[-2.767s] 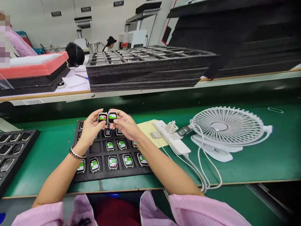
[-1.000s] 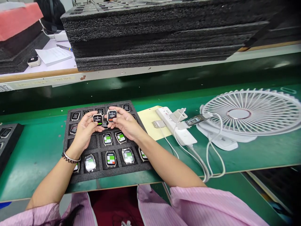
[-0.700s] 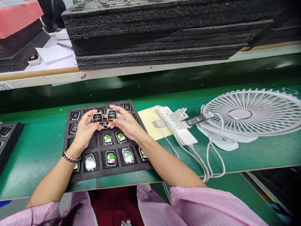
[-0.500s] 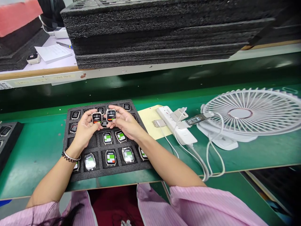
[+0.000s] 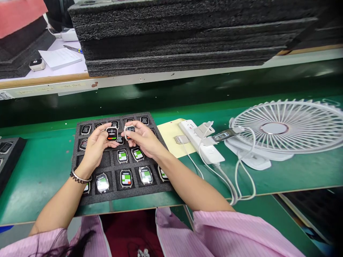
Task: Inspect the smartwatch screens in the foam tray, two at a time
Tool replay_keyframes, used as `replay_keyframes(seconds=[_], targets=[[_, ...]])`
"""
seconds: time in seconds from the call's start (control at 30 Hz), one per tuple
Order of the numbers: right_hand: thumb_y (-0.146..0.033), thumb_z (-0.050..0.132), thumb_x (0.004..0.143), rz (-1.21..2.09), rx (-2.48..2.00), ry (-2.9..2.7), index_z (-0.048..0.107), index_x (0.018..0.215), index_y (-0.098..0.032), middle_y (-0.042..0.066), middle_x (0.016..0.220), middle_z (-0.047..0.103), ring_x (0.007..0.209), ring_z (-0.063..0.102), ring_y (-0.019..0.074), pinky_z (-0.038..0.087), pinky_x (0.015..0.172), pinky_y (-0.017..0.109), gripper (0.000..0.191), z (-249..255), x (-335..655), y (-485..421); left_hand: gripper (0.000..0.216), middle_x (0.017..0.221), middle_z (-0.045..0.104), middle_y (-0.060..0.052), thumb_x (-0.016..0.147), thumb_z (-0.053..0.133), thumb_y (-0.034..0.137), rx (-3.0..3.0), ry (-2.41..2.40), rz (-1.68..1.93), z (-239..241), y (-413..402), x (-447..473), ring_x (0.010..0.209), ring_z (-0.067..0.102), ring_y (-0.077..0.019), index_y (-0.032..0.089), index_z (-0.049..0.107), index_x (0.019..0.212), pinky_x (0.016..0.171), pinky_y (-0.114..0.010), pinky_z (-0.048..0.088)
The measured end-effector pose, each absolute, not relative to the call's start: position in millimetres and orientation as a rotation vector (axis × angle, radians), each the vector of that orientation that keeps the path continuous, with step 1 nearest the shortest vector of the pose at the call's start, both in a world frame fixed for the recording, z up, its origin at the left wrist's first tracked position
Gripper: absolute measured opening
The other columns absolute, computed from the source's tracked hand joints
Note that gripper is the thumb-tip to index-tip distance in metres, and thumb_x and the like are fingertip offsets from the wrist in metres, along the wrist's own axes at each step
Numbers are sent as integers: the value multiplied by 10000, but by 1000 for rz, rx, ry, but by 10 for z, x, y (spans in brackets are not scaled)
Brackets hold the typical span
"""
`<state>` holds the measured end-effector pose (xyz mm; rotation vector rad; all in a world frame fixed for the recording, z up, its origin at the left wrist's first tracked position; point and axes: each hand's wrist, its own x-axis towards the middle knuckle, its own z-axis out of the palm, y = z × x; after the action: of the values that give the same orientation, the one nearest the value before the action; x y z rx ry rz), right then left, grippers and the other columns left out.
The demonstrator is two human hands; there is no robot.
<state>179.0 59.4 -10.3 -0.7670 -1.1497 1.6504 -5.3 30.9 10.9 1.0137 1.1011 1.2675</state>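
Note:
My left hand [image 5: 97, 144] is closed around the edges of a smartwatch [image 5: 112, 134] without a strap, its dark screen lit with red and green at the bottom. Beside it, my right hand [image 5: 143, 138] grips a second smartwatch [image 5: 130, 132], with my thumb lying over its screen. Both are held just above a black foam tray [image 5: 103, 197] with square pockets. Several more watch bodies lie in the pockets; those in the near rows, such as one watch [image 5: 126, 178], show green and white screens. Farther rows show dark screens with text. My hands hide some pockets.
A white power strip [image 5: 199, 141] with plugged-in cables lies right of the tray on yellow paper [image 5: 169, 132]. Farther right is a white fan [image 5: 302, 146]. Stacked black foam trays [image 5: 182, 39] sit on the shelf behind. Another foam tray [image 5: 16, 153] is at the left edge.
My right thumb has moved onto the screen of the right watch, which has turned slightly. The left watch has shifted a little to the right, and my left thumb has moved up.

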Motion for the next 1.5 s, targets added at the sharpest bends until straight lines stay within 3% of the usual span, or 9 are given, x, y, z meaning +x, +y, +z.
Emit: replay_keyframes(seconds=[0.17,0.47,0.63,0.83,0.93,1.07,1.2,1.4,1.5], targets=[[-243,670,774,1728,-747,-1099,545,1120,-202,13,900,715,600,676,136,499,544,227,371,-111,1784,603,414,799,661,13,716,774,275,1167,1155,1272,93,308,-63,488,588,-71,159,625,1085,474,-189,460],[-145,715,704,1709,-636,-1259,407,1312,-256,16,1066,644,747,701,156,562,696,284,691,-136,1743,569,683,1059,668,-48,632,825,200,1138,1055,1167,130,292,-155,683,688,-127,184,513,1239,666,-262,573],[-168,662,770,1572,-746,-1669,450,1226,-225,35,1029,611,801,674,192,566,749,364,507,-190,1597,428,589,1029,665,-52,715,794,296,1398,1192,992,253,26,-668,729,666,-153,179,534,1230,675,-293,541],[-222,824,778,565,-944,-2487,656,1152,-136,197,1333,537,1261,486,384,383,1018,569,420,-28,1345,130,395,1083,654,-52,825,710,383,1928,1570,724,125,-397,-1260,962,585,-233,228,612,1175,883,-407,478],[-297,831,816,442,-1036,-2581,690,1186,-117,211,1377,525,1288,461,387,377,1015,562,434,8,1196,72,372,1175,600,-68,853,689,392,2107,1646,646,-35,-444,-1350,1168,504,-289,254,646,1196,1059,-499,375],[-412,795,876,422,-1126,-2682,675,1270,-130,204,1510,429,1389,360,403,313,1084,615,499,25,1089,87,477,1272,505,-101,872,673,437,2163,1739,483,-167,-382,-1402,1225,433,-331,300,624,1326,1093,-567,333],[-511,664,966,389,-1086,-2700,473,1496,-156,203,1631,208,1487,177,427,122,1128,745,666,170,1288,153,610,1374,447,-135,854,691,505,2224,1843,401,-82,-316,-1364,1244,388,-378,305,558,1415,1063,-609,351],[-192,755,873,247,-1102,-2759,690,1195,-179,156,1274,577,1226,512,366,354,1084,572,329,388,1966,321,423,1209,562,-106,856,722,372,2527,1461,440,156,-150,-759,1144,452,-318,253,666,1258,1047,-518,389],[-147,799,797,182,-1149,-2886,721,1082,-152,146,1101,603,1080,553,363,424,980,505,296,357,2159,335,381,1133,580,-128,840,738,348,2610,1383,253,195,-45,-357,1090,474,-320,167,689,1171,969,-463,418]])
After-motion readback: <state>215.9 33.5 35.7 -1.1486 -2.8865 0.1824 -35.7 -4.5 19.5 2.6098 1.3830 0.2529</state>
